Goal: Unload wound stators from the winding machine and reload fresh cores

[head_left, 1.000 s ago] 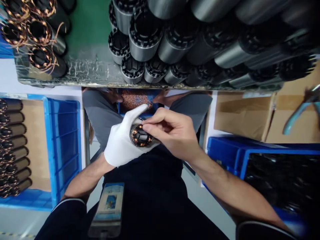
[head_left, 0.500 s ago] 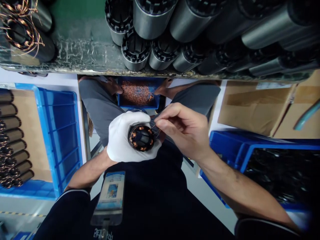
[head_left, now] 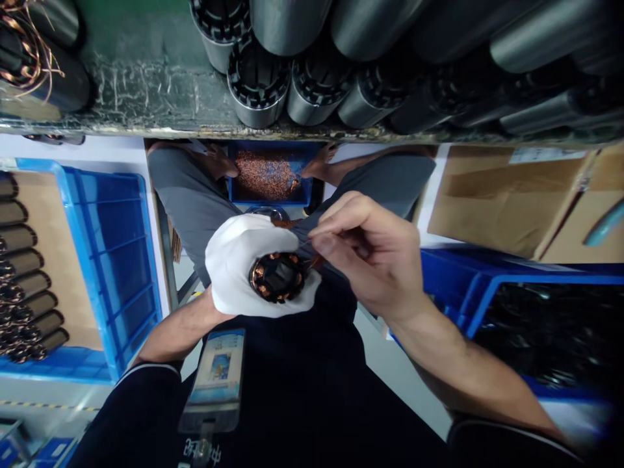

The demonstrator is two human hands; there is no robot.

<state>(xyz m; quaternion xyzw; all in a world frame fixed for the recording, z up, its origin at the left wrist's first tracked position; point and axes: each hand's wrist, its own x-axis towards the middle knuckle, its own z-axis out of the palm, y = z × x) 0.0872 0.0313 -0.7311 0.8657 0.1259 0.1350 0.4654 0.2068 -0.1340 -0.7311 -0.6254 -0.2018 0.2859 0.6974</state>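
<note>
My left hand [head_left: 244,266], in a white glove, is wrapped round a motor stator [head_left: 277,278] held above my lap. The stator's open end faces up, showing a black slotted ring with copper windings around a dark bore. Just to the right of it, my bare right hand [head_left: 368,250] is closed in a pinch, thumb against forefinger. Thin wire [head_left: 312,250] shows between these fingertips and the stator's right side. Its exact path is too fine and blurred to follow.
Metal stator cylinders [head_left: 258,84] stand along the green bench [head_left: 141,78] ahead. Wound stators with loose copper ends [head_left: 34,58] sit at its left. Copper scraps fill a blue bin [head_left: 268,146] on the floor. Blue crates [head_left: 112,227] flank me, with cardboard boxes [head_left: 507,201] at right.
My right hand has shifted slightly right, a little farther from the stator, still pinching. The left hand keeps its hold and has tilted slightly. The whole view has moved a little.
</note>
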